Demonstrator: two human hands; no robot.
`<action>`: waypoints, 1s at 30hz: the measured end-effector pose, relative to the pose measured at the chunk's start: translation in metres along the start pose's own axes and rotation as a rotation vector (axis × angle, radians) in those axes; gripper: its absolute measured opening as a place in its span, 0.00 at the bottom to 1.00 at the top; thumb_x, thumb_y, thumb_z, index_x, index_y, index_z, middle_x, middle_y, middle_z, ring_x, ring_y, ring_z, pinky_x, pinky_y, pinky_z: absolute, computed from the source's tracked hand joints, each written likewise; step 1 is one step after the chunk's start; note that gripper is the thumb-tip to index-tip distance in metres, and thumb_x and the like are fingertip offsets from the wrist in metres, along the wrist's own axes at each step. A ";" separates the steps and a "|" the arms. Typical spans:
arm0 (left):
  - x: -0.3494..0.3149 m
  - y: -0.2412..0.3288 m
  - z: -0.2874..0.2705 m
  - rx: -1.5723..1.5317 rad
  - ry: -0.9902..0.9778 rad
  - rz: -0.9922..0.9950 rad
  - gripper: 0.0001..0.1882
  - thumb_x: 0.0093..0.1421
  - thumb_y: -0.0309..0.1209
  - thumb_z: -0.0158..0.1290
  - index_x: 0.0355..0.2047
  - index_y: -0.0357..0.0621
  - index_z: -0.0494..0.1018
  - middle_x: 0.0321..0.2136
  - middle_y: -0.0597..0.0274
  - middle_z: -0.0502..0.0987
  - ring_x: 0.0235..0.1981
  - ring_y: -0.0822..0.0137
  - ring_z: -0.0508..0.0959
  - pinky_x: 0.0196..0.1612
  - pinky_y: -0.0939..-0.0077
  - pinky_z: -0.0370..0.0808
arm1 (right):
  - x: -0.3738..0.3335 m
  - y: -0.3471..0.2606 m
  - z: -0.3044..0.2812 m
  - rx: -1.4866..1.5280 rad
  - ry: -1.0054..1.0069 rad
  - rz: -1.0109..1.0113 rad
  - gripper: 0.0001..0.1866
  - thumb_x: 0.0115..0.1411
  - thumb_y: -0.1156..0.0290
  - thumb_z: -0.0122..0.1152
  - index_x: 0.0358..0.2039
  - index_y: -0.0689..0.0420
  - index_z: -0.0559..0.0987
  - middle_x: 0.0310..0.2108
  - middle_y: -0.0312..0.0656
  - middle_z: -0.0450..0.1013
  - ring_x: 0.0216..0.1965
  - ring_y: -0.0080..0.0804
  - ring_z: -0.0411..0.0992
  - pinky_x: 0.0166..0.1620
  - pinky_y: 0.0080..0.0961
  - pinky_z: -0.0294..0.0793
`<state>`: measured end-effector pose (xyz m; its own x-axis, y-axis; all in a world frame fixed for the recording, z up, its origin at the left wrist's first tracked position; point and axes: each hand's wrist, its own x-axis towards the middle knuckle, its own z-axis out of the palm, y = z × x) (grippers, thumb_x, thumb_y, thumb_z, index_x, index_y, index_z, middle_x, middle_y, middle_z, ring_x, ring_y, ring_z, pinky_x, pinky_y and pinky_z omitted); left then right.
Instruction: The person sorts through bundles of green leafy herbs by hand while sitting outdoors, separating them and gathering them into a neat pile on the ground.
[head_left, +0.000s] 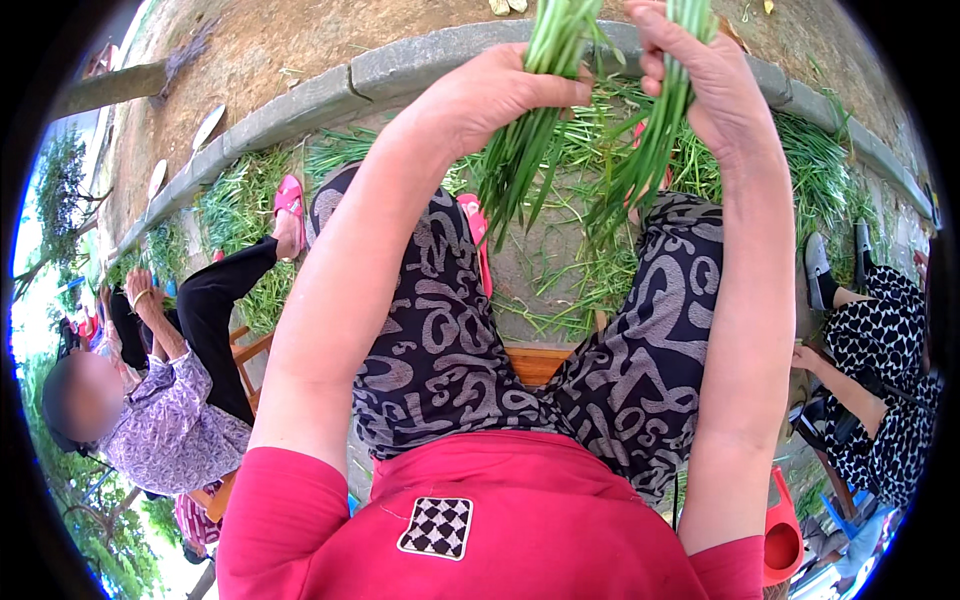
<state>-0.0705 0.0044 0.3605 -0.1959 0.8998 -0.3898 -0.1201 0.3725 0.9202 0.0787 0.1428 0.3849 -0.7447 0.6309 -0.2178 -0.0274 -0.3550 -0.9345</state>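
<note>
Far left, a seated co-worker [175, 425] in a purple patterned top and black trousers is noted, with a pink sandal [288, 194] worn on the foot. Loose green stalks [245, 195] are strewn on the ground beside it, along the near side of a curved concrete curb [425, 62].

Centre left: a bunch of long green leaves [535, 125] is gripped in the left hand [500, 88], fingers closed around it, thumb laid across. Pale ends are pointed far; dark tips are hung near.

Centre right: a second, slimmer bunch [660, 135] is gripped in the right hand [702, 78], pinched between thumb and curled fingers. Both bunches are held up over the littered pavement [535, 275], close together.

Nearer, a wooden seat edge [538, 366] is glimpsed between patterned trousers [430, 335].

Right: more cut greens [825, 175] are heaped against the curb. Nearer, another co-worker [870, 400] in black-and-white spotted clothing is seen; nearest, a red plastic container [772, 515].
</note>
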 end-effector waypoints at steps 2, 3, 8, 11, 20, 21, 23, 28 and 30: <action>0.001 0.004 0.008 0.064 -0.033 0.010 0.18 0.50 0.35 0.61 0.40 0.40 0.74 0.34 0.64 0.77 0.37 0.73 0.73 0.46 0.78 0.66 | 0.003 0.000 0.008 -0.020 -0.058 -0.013 0.08 0.55 0.68 0.62 0.30 0.58 0.75 0.19 0.31 0.69 0.18 0.17 0.66 0.21 0.15 0.66; 0.002 0.005 0.009 0.071 -0.049 -0.026 0.20 0.50 0.35 0.61 0.41 0.39 0.74 0.35 0.63 0.77 0.38 0.72 0.73 0.47 0.78 0.64 | 0.003 0.000 0.010 -0.028 -0.056 -0.009 0.08 0.55 0.68 0.62 0.29 0.58 0.76 0.19 0.31 0.69 0.18 0.17 0.66 0.20 0.15 0.66; -0.001 0.004 0.009 0.087 -0.031 -0.001 0.20 0.50 0.36 0.60 0.41 0.38 0.74 0.33 0.64 0.77 0.37 0.73 0.73 0.45 0.79 0.65 | 0.002 0.002 0.012 -0.030 0.005 -0.003 0.06 0.55 0.69 0.61 0.29 0.56 0.74 0.21 0.32 0.69 0.19 0.17 0.66 0.20 0.13 0.65; -0.003 0.001 0.006 0.071 -0.011 0.016 0.20 0.50 0.36 0.60 0.41 0.38 0.75 0.31 0.65 0.77 0.35 0.74 0.73 0.43 0.80 0.66 | 0.001 0.002 0.007 0.009 0.035 -0.021 0.06 0.56 0.70 0.60 0.30 0.56 0.73 0.22 0.33 0.70 0.20 0.19 0.67 0.20 0.14 0.66; -0.009 -0.003 -0.005 0.207 -0.034 -0.033 0.20 0.50 0.38 0.60 0.41 0.39 0.75 0.25 0.68 0.73 0.27 0.77 0.70 0.36 0.85 0.63 | -0.001 -0.001 -0.013 0.224 0.306 -0.161 0.04 0.58 0.71 0.57 0.31 0.56 0.74 0.25 0.37 0.73 0.23 0.21 0.69 0.22 0.17 0.68; -0.009 -0.005 -0.008 0.206 -0.037 -0.031 0.20 0.50 0.38 0.60 0.41 0.39 0.75 0.24 0.68 0.73 0.27 0.77 0.69 0.35 0.85 0.63 | -0.002 -0.001 -0.015 0.253 0.350 -0.182 0.04 0.58 0.71 0.57 0.31 0.56 0.74 0.25 0.36 0.73 0.22 0.21 0.69 0.22 0.17 0.68; -0.010 -0.006 -0.011 0.197 -0.035 -0.031 0.21 0.50 0.38 0.60 0.42 0.39 0.75 0.24 0.68 0.73 0.26 0.78 0.69 0.35 0.85 0.63 | 0.010 0.006 -0.055 0.285 0.265 -0.211 0.11 0.56 0.75 0.60 0.37 0.65 0.71 0.30 0.46 0.73 0.28 0.26 0.70 0.24 0.18 0.69; -0.013 -0.014 -0.023 0.202 0.023 -0.037 0.22 0.50 0.37 0.59 0.43 0.39 0.73 0.23 0.69 0.72 0.26 0.78 0.69 0.34 0.84 0.64 | 0.013 0.010 -0.106 0.364 0.314 -0.161 0.09 0.55 0.77 0.61 0.35 0.64 0.73 0.37 0.53 0.73 0.30 0.32 0.71 0.26 0.22 0.71; -0.018 -0.013 -0.026 0.200 0.067 -0.063 0.22 0.51 0.36 0.59 0.44 0.39 0.72 0.23 0.69 0.72 0.26 0.78 0.69 0.34 0.83 0.64 | 0.009 0.013 -0.114 0.407 0.387 -0.209 0.08 0.54 0.78 0.61 0.35 0.65 0.73 0.37 0.53 0.73 0.30 0.32 0.71 0.26 0.23 0.71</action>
<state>-0.0909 -0.0223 0.3548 -0.2595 0.8585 -0.4424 0.0597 0.4715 0.8799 0.1474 0.2228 0.3390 -0.4013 0.8942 -0.1986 -0.4573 -0.3835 -0.8024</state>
